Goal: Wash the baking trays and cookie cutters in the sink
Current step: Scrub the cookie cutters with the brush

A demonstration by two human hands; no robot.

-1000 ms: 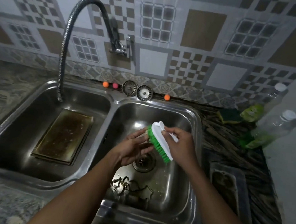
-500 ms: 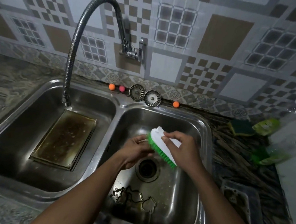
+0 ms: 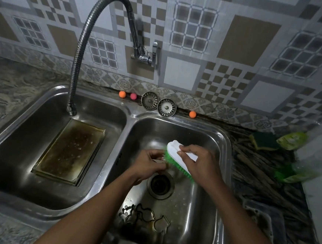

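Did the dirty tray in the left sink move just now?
No. The baking tray lies in the same spot on the floor of the left basin, its far end just under the faucet nozzle. Only the camera shifted.

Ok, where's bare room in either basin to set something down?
Right basin: bare floor between drain and right wall, and along the back wall. Cookie cutters crowd its front-left; brush, left hand and right hand hover by the drain. Left basin: baking tray fills the middle; bare strip to its left.

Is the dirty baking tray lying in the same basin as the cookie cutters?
No, the baking tray lies in the left basin, the cookie cutters in the right basin.
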